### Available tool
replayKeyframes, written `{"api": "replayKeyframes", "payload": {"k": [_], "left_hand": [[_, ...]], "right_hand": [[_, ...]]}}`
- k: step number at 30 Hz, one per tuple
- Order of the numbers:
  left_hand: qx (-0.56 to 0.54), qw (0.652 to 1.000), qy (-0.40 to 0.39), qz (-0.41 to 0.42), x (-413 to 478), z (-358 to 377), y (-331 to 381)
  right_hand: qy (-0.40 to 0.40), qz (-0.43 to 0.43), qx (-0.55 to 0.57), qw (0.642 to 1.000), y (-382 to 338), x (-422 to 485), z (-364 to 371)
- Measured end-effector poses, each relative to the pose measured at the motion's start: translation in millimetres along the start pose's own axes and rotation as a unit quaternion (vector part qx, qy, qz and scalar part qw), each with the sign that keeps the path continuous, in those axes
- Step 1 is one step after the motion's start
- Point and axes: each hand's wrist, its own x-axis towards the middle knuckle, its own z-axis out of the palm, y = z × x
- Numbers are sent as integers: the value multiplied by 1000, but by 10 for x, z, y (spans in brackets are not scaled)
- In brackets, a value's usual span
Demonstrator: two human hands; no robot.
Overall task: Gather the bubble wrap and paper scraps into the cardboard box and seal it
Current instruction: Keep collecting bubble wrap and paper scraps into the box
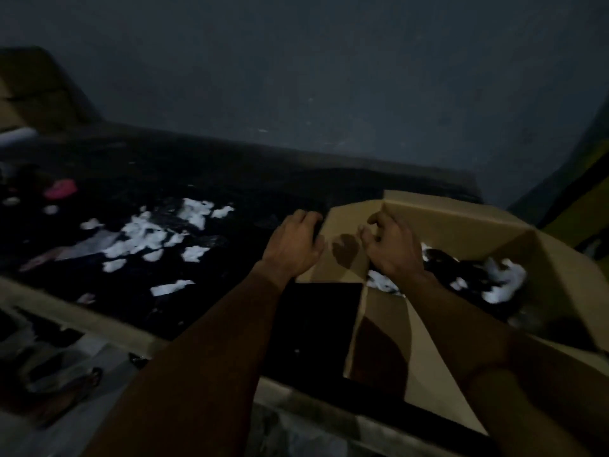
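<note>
An open cardboard box (461, 225) stands on the right of a dark table, its flaps spread outward. White scraps (504, 282) and dark material lie inside it. Many more white paper scraps (148, 235) are strewn over the black tabletop to the left. My left hand (293, 245) rests at the outer edge of the box's left flap, its fingers curled over that edge. Above the box's left side, my right hand (392, 245) has its fingertips pinched on what looks like a small white scrap. The picture is dim and blurred.
A pink object (61, 188) lies at the table's far left, near a white roll (18, 135) and another cardboard box (33, 94). A grey wall runs close behind the table. Sandals (66, 390) and clutter lie on the floor below the table's front edge.
</note>
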Motion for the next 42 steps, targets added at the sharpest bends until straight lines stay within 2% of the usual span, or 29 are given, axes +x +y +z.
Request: {"api": "replayKeyframes", "payload": {"k": [4,10,16,22,32,37,39,42], "left_hand": [[11,998,37,-53,-360,-406,-769],[51,989,51,-130,-1097,-873,-2025],[87,981,-7,-171,-1691,-1046,-2931],[81,979,-37,-184,-1753,-765,-3321],[73,968,-61,-233,-1446,-267,-3791],[52,956,-83,-276,-1405,0,-3986],[40,955,-78,-285,-1401,81,-4070],[61,953,-57,-290,-1394,107,-4186]], "right_hand": [[-30,-59,3,998,-732,95,524],[-105,-123,-23,987,-1845,-71,1406],[-149,-131,-35,980,-2518,-434,2223],[-180,-124,-44,975,-2670,-540,2743],[-243,-98,-30,965,-2551,-145,3464],[-321,-148,-48,934,-2419,-180,3913],[-307,-174,-65,933,-2363,-214,4075],[-241,-185,-71,950,-2377,-180,4207]]}}
